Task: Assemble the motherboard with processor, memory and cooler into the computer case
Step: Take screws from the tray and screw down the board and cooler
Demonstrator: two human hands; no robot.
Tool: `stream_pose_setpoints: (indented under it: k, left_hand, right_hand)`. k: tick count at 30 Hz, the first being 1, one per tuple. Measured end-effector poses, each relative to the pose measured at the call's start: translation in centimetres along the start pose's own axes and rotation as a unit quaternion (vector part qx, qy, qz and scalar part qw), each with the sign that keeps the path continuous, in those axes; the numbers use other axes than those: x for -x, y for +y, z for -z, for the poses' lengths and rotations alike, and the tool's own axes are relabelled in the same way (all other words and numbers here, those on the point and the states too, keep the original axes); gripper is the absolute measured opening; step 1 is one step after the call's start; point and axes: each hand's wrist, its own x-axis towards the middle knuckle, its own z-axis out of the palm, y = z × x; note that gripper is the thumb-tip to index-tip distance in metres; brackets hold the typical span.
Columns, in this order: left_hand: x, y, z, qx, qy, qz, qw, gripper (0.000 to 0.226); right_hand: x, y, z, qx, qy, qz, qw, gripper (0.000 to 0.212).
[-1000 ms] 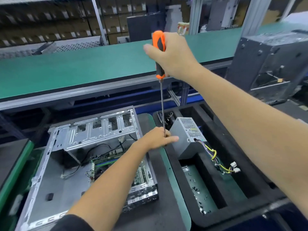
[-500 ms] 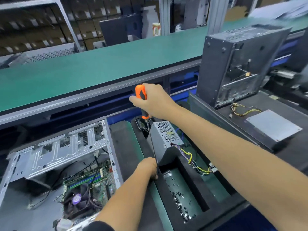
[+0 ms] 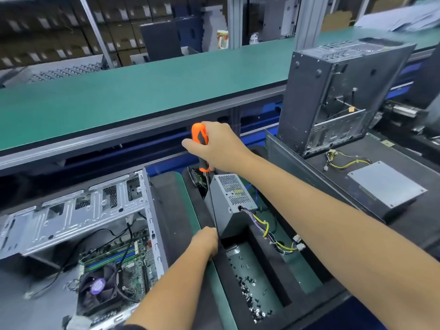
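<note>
An open silver computer case (image 3: 78, 215) lies at the lower left. Inside it sits the green motherboard (image 3: 133, 272) with memory sticks (image 3: 109, 258) and a black cooler fan (image 3: 97, 287). My right hand (image 3: 216, 146) grips the orange and black handle of a long screwdriver (image 3: 200, 139), held upright. My left hand (image 3: 206, 241) is curled round the lower end of the screwdriver shaft, over the black foam tray (image 3: 269, 277). What lies under its fingers is hidden.
A grey power supply (image 3: 232, 198) with yellow and purple cables stands in the tray beside a pocket of loose black screws (image 3: 252, 294). A dark upright case (image 3: 338, 96) and a flat grey unit (image 3: 385, 184) sit to the right. A green conveyor (image 3: 142, 91) runs behind.
The view swung right and down. My right hand lowered the screwdriver, and my left hand slid with its tip from the case edge to the tray's left side.
</note>
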Motion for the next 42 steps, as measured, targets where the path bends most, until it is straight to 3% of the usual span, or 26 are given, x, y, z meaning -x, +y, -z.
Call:
stream_pose_setpoints:
  k: [7, 12, 18, 23, 25, 28, 32, 42]
  left_hand:
    - [0.9, -0.2, 1.5, 0.005, -0.029, -0.040, 0.999, 0.038]
    - [2.3, -1.6, 5.3, 0.126, 0.052, -0.100, 0.986, 0.021]
    - [6.1, -6.5, 8.7, 0.345, 0.171, -0.115, 0.916, 0.023]
    - [9.5, -12.5, 8.0, 0.510, 0.273, -0.100, 0.810, 0.016]
    - [10.7, -15.2, 7.3, 0.520, 0.307, -0.087, 0.793, 0.010]
    - [12.2, -18.8, 5.4, 0.546, 0.287, -0.073, 0.784, 0.009]
    - [13.2, -21.7, 2.4, 0.529, 0.248, -0.061, 0.809, 0.007]
    - [12.2, -22.8, -0.4, 0.506, 0.257, -0.024, 0.823, 0.012]
  right_hand:
    - [-0.3, -1.1, -0.6, -0.006, -0.021, 0.008, 1.000, 0.037]
    - [-1.7, -3.8, -0.7, 0.016, 0.007, 0.048, 0.999, 0.038]
    - [-5.5, -9.9, -1.1, 0.049, 0.091, 0.117, 0.988, 0.044]
    - [-7.4, -14.4, -3.7, 0.008, 0.111, 0.139, 0.984, 0.044]
    - [-7.8, -15.9, -5.4, -0.026, 0.106, 0.150, 0.983, 0.042]
    - [-8.0, -17.9, -8.0, -0.043, 0.097, 0.170, 0.980, 0.040]
    - [-7.9, -19.0, -11.4, -0.024, 0.069, 0.191, 0.979, 0.040]
    - [-6.6, -18.5, -14.9, 0.016, 0.020, 0.156, 0.987, 0.036]
